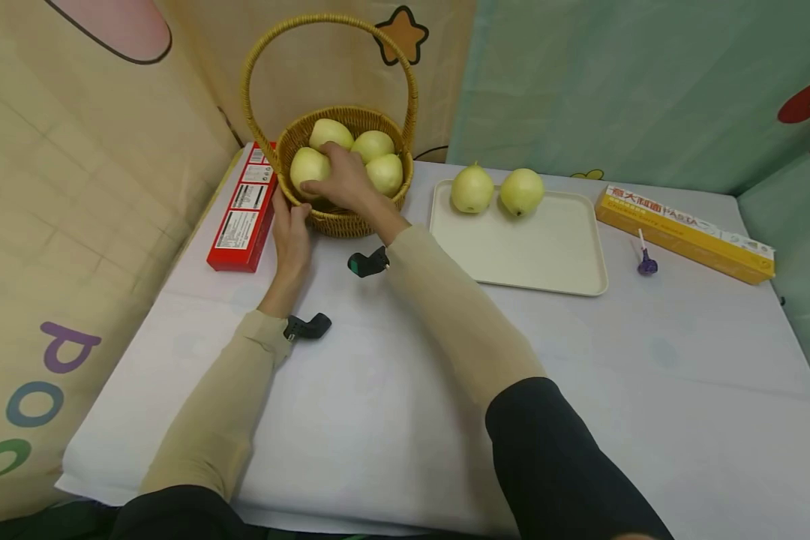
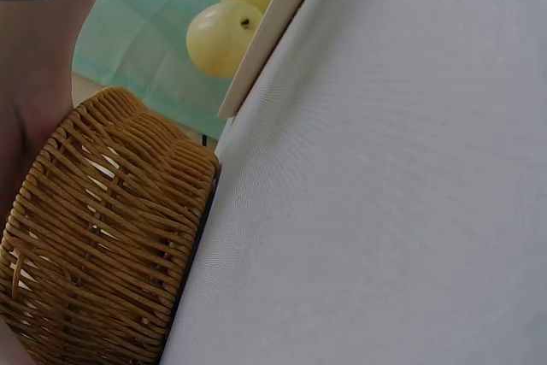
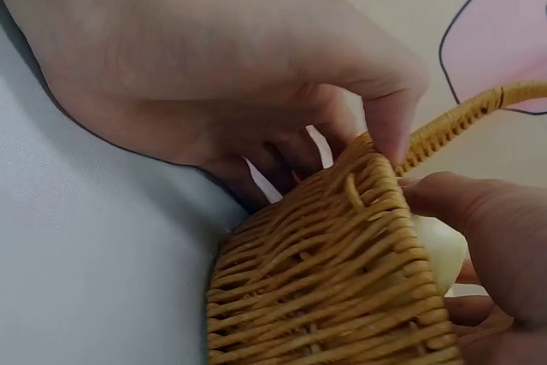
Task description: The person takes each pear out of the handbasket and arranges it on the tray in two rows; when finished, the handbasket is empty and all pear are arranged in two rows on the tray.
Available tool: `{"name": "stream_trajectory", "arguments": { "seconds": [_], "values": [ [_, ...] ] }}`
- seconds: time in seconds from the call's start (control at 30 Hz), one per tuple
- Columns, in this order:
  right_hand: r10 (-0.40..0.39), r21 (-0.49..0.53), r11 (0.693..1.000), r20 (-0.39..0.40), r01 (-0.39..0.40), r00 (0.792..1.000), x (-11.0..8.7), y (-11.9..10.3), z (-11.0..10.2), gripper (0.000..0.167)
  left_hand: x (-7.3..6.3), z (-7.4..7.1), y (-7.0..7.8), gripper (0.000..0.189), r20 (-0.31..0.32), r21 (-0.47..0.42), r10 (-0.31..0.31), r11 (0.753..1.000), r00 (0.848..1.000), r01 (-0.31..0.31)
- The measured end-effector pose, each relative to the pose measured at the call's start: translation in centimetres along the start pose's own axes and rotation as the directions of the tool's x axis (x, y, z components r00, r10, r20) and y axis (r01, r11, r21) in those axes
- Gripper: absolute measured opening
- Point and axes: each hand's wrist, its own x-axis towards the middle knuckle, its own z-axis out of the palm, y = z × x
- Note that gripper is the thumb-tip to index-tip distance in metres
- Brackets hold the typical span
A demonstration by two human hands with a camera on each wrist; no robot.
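Note:
A wicker basket (image 1: 343, 224) with a tall hoop handle stands at the back left of the table and contains several pale yellow pears. My left hand (image 1: 290, 241) grips its front left side, thumb at the rim and fingers along the outer wall, as the right wrist view shows. Reaching over the rim, my right hand (image 1: 346, 180) holds the leftmost pear (image 1: 307, 166) inside the basket, fingers and thumb around it. Other pears, such as the front right one (image 1: 386, 174), lie beside that hand. In the right wrist view the woven wall (image 3: 316, 288) hides most of the held pear.
A red box (image 1: 243, 214) lies left of the basket. To its right, a cream tray (image 1: 533, 255) bears two pears (image 1: 472, 189) along its back edge. Further right are a yellow pasta box (image 1: 688, 236) and a purple lollipop (image 1: 646, 264). Printed curtains stand behind and left.

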Motion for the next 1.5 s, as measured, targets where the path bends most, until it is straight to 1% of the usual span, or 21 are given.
{"name": "stream_trajectory", "arguments": {
  "seconds": [0.17, 0.33, 0.47, 0.57, 0.67, 0.7, 0.77, 0.9, 1.03, 1.13, 1.23, 1.37, 1.5],
  "values": [
    [-0.038, 0.06, 0.997, -0.087, 0.043, 0.996, -1.5, 0.4, -1.6, 0.079, 0.0, 0.0, 0.0, 0.076, -0.002, -0.003, 0.004, 1.0, 1.0, -0.004],
    [-0.09, 0.111, 0.988, -0.162, 0.109, 0.983, -3.6, 1.6, -3.6, 0.078, 0.1, 0.1, 0.0, 0.076, -0.006, -0.006, 0.008, 1.0, 1.0, -0.008],
    [-0.132, 0.181, 0.968, -0.235, 0.177, 0.963, -5.6, 2.6, -5.3, 0.074, 0.2, 0.1, 0.0, 0.076, -0.002, 0.001, 0.004, 1.0, 1.0, -0.004],
    [-0.151, 0.26, 0.938, -0.284, 0.228, 0.947, -7.2, 3.3, -6.5, 0.072, 0.3, 0.1, -0.1, 0.076, 0.002, -0.003, 0.011, 1.0, 1.0, -0.011],
    [-0.148, 0.299, 0.922, -0.315, 0.246, 0.938, -8.9, 4.1, -7.7, 0.072, 0.4, 0.2, 0.0, 0.076, 0.012, -0.013, 0.012, 1.0, 1.0, -0.012],
    [-0.138, 0.312, 0.918, -0.324, 0.244, 0.936, -9.5, 4.5, -8.1, 0.072, 0.4, 0.2, 0.0, 0.076, 0.014, -0.015, 0.012, 1.0, 1.0, -0.012],
    [-0.116, 0.312, 0.922, -0.347, 0.231, 0.931, -10.9, 5.2, -8.9, 0.072, 0.4, 0.2, 0.1, 0.076, 0.022, -0.017, 0.001, 1.0, 1.0, 0.0],
    [-0.078, 0.304, 0.928, -0.402, 0.213, 0.912, -13.3, 6.8, -10.3, 0.072, 0.4, 0.0, 0.2, 0.076, 0.024, -0.015, -0.004, 1.0, 1.0, 0.004],
    [-0.044, 0.307, 0.931, -0.445, 0.199, 0.894, -15.2, 8.5, -11.4, 0.069, 0.5, -0.3, 0.1, 0.076, 0.016, -0.014, 0.005, 1.0, 1.0, -0.005],
    [-0.017, 0.302, 0.936, -0.47, 0.179, 0.882, -16.4, 9.8, -11.6, 0.066, 0.5, -0.6, 0.0, 0.077, 0.015, -0.012, 0.004, 1.0, 1.0, -0.004],
    [0.0, 0.281, 0.947, -0.482, 0.154, 0.876, -17.2, 10.9, -11.5, 0.065, 0.4, -1.0, 0.0, 0.077, 0.012, -0.009, 0.0, 1.0, 1.0, 0.0],
    [0.008, 0.254, 0.958, -0.491, 0.135, 0.871, -17.5, 11.8, -11.7, 0.067, 0.3, -1.3, 0.1, 0.076, 0.004, -0.017, -0.001, 1.0, 1.0, 0.001],
    [0.045, 0.232, 0.969, -0.519, 0.089, 0.854, -17.6, 12.6, -12.7, 0.069, 0.2, -1.3, 0.2, 0.075, 0.003, -0.019, -0.007, 1.0, 1.0, 0.007]
  ]
}}
